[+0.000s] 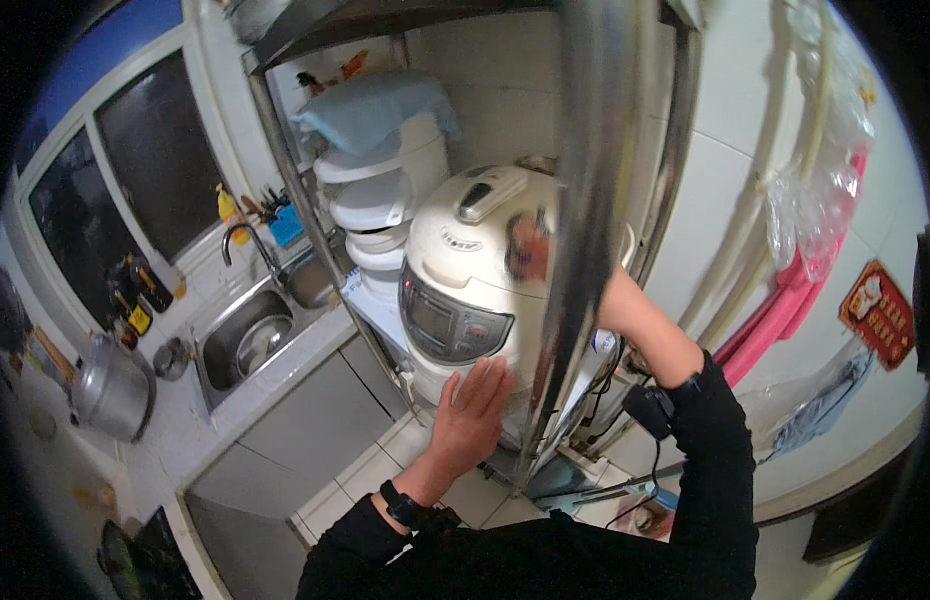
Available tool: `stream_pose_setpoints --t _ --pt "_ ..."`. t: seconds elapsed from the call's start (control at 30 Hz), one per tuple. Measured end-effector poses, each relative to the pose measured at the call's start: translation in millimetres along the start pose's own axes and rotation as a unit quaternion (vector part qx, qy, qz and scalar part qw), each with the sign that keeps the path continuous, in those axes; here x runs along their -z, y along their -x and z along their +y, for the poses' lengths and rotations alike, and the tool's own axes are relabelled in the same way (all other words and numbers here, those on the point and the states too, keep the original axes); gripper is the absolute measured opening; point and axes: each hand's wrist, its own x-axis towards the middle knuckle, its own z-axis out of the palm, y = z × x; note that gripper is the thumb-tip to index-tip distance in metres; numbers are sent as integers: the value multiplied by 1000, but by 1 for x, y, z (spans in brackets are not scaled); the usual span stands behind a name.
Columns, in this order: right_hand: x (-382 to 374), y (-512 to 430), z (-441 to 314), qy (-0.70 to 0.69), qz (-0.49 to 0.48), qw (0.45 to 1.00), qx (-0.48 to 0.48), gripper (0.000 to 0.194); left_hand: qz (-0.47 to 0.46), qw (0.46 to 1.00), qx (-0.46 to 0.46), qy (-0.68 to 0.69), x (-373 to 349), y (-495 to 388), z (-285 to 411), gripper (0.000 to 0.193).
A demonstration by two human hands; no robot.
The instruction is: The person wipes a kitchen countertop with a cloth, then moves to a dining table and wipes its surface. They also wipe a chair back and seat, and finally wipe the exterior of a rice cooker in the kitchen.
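Observation:
A cream-white electric rice cooker (465, 240) stands on a metal rack shelf in front of me. Its dark control panel (453, 319) faces me, with a small red light at the left side. My left hand (472, 412) lies flat against the cooker's front, fingertips just below the panel, holding nothing. Behind the rack's upright post (585, 225), my right hand (536, 259) reaches to the top of the lid, beside a dark round part (521, 232). The post and blur hide most of its fingers, so their grip on that part is unclear.
Stacked white lidded containers (375, 202) under a blue cloth (382, 105) stand left of the cooker. Further left are a steel sink (224, 367) with a faucet (247, 240) and a metal pot (112, 397). A pink cloth (772, 315) and plastic bags (817, 202) hang at right.

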Motion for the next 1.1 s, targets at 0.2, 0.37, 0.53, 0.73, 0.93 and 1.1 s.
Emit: stream_pose_setpoints --t 0.2,0.37,0.53,0.73,0.93,1.1 --pt "21 -38 -11 113 47 992 -44 13 43 999 -18 8 -1 1 -4 46" --pt "7 -25 -23 99 -60 992 46 19 59 998 -25 6 3 1 -4 48" --pt "25 46 -39 8 -110 989 -97 24 38 999 -25 26 10 0 -5 50" --pt "37 99 -89 -233 346 894 -164 25 45 987 -33 152 7 11 -16 51" --pt "-88 87 -173 -334 34 933 -128 17 72 946 -7 315 2 74 -71 40" --pt "-239 7 -198 -341 -72 903 -253 30 -13 824 197 531 29 170 -162 32"
